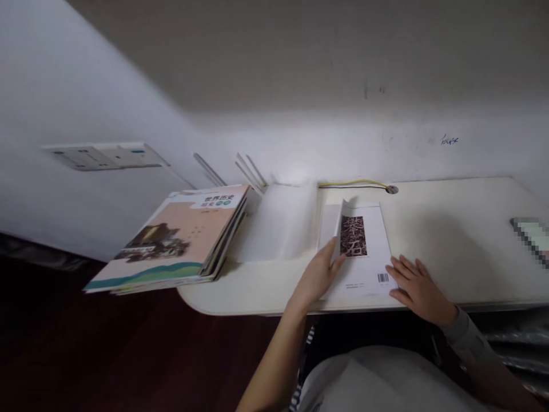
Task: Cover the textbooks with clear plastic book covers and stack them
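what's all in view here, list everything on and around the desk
white desk: 1, off-white, under the hands, along the wall
white book: 1, white with dark red panel and barcode, on the desk between the hands, edge raised
world history textbook stack: 1 stack, peach and green top cover, overhanging the desk's left end
yellow cable: 1, yellow, at the desk's back edge
wall socket panel: 1, white, on the left wall
pixelated object: 1, colour unclear, at the desk's right edge
wooden floor: dark reddish brown, below the desk
left hand: 1, gripping the book's raised edge
right hand: 1, flat on the book's lower right corner, grey sleeve
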A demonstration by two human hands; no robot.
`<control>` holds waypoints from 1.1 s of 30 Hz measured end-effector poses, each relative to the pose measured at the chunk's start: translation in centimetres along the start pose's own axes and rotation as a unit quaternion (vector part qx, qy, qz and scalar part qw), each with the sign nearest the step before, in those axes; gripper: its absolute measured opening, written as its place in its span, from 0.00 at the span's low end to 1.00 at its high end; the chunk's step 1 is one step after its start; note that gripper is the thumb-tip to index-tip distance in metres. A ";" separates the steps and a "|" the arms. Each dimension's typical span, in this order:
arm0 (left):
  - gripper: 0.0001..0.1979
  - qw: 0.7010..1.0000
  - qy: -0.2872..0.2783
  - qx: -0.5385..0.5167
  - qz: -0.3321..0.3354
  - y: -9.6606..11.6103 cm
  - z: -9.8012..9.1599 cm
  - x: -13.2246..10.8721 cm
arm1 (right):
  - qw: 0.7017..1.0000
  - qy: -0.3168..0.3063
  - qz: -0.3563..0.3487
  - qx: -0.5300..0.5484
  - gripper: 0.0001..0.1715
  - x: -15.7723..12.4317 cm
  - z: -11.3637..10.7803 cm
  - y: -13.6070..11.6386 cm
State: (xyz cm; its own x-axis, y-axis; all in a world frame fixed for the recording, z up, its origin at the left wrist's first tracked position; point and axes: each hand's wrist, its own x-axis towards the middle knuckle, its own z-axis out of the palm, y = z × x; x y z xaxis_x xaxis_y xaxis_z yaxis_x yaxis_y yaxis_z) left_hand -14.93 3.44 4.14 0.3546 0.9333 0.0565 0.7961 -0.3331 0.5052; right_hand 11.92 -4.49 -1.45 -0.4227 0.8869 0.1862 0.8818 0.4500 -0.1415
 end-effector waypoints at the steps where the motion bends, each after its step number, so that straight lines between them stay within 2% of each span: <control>1: 0.28 0.997 -0.031 -0.052 0.046 0.8 -0.6 -0.2 | 1.000 0.001 0.000 0.005 0.27 0.1 0.0 0.1; 3: 0.30 0.984 -0.079 -0.106 0.123 2.6 -1.3 -0.3 | 1.000 0.007 0.010 0.015 0.26 0.2 0.0 0.4; 6: 0.34 0.981 -0.096 -0.054 0.157 5.8 -0.5 0.6 | 0.998 0.033 0.053 0.010 0.25 0.2 0.0 1.1; 10: 0.37 0.978 -0.127 0.068 0.149 9.7 3.8 2.6 | 0.983 0.066 0.160 -0.066 0.31 -0.9 -0.1 3.2; 13: 0.37 0.969 -0.110 0.138 0.171 11.6 7.1 3.8 | 0.964 0.060 0.229 -0.121 0.35 -2.3 0.0 4.7; 15: 0.36 0.963 -0.095 0.172 0.182 12.2 8.7 4.4 | 0.960 0.055 0.241 -0.130 0.35 -3.1 0.3 5.4; 18: 0.34 0.955 -0.111 0.200 0.187 12.5 9.9 5.1 | 0.965 0.057 0.227 -0.115 0.32 -3.8 0.9 6.1; 24: 0.32 0.948 -0.159 0.207 0.185 12.1 10.6 5.8 | 0.968 0.114 0.221 -0.038 0.27 -3.7 1.4 7.0; 29: 0.33 0.948 -0.174 0.206 0.170 12.2 11.0 5.8 | 0.956 0.163 0.240 0.045 0.30 -4.0 1.4 7.5; 33: 0.37 0.950 -0.163 0.215 0.158 13.1 11.7 5.9 | 0.948 0.182 0.247 0.082 0.32 -4.2 1.4 7.4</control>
State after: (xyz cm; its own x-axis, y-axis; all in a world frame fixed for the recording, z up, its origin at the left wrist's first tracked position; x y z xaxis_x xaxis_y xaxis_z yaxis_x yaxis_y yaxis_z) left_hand 3.28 3.02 1.00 0.6858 0.7103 -0.1584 0.7270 -0.6785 0.1051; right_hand 19.94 -4.73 -4.69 0.1589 0.9126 0.3767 0.8967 0.0263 -0.4419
